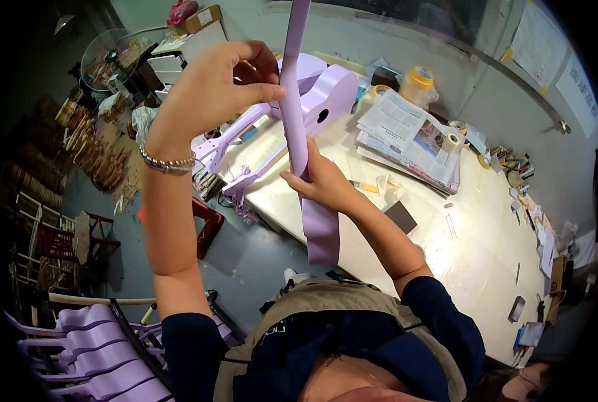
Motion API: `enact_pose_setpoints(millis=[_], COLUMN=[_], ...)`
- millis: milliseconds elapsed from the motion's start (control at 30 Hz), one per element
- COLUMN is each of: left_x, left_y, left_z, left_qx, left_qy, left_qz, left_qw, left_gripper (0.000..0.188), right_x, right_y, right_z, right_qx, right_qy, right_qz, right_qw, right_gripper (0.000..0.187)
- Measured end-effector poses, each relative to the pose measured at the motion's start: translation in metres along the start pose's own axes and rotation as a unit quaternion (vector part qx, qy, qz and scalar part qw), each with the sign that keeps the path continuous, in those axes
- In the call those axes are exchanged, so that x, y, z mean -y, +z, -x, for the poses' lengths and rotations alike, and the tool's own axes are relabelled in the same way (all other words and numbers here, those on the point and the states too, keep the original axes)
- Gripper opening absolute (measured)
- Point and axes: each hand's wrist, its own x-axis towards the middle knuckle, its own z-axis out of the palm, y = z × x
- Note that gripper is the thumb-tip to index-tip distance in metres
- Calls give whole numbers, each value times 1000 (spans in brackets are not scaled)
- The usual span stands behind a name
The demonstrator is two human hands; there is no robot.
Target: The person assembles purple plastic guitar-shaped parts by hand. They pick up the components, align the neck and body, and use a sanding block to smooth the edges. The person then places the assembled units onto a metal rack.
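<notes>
Lilac paint coats the slim instrument (296, 130) I watch from my remote seat — it stands nearly upright in mid-air, edge toward me, over the near left part of the pale worktable (460, 268). My right hand (324, 179) is closed round its middle, thumb on the near side. My left hand (208, 84) is raised beside the upper stretch, fingers curled and half closed, thumb tip against the edge; I cannot tell whether it grips there or merely touches. Behind lie more lilac instruments, one showing a body (332, 92) with a dark round hole. To the right I see a stack of newspapers (406, 137) with a tape roll (451, 142) on it, and nearer, a dark square sheet (401, 218). Lower left — a row of lilac bodies (95, 348).
</notes>
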Motion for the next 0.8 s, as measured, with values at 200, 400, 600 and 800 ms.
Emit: enact_pose_setpoints(millis=[200,400,600,800], left_x=[7,35,36,33], left_y=[14,56,96,137], left_z=[1,27,81,165], left_qx=[-76,-298,-263,-216], left_qy=[80,242,230,131], left_qz=[-58,-138,-32,129], left_qw=[992,913,936,959], left_gripper=[16,12,9,14], right_x=[-2,-22,-38,-78], right_y=[-2,0,-5,-22], right_z=[-1,-9,-28,-52], right_qx=[-11,-29,-71,-111], right_qy=[5,-43,-43,-35], right_qz=[26,0,10,-83], right_qw=[1000,999,996,990], right_gripper=[59,65,60,68])
